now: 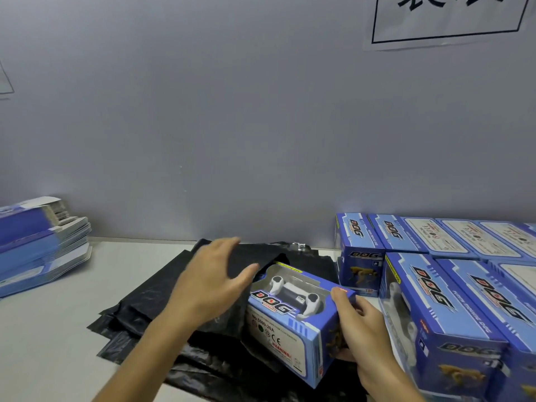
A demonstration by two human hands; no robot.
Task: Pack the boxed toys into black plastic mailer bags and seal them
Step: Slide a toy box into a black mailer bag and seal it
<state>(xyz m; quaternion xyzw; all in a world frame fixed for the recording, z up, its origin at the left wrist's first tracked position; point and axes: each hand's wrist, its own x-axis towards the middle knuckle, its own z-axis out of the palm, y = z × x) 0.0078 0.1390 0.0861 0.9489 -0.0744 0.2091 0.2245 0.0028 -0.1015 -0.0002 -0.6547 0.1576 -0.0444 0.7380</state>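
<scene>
At the table's (pixel 52 329) left edge we have a stack of flattened blue cartons (pixel 40 242), leaning up against the wall (pixel 232 111) and out of play. Moving right, black mailer bags (pixel 150 311) lie in a loose, overlapping pile across the middle of the table, reaching back to the wall. Over that pile we've got our left hand (pixel 211 282), fingers straight and spread, gripping nothing, hovering over or brushing the top bag; we can't tell which. Just right of it sits the toy box (pixel 293 320) we're working with, blue card with a clear window showing a white toy, lying on the bags with its far end tucked at what looks like a bag's opening. Our right hand (pixel 359 323) grips its near right end, thumb on the top edge, fingers wrapped around the end panel.

We judge this box light and stiff, but the window panel will dent, so we want our hold on the card corners and ends, never the clear film. The bags look thin, slick and floppy; the mouth will need holding apart while the box slides in.

Along the right edge, more boxed toys (pixel 452 300) stand packed together, touching one another, back to the wall.
</scene>
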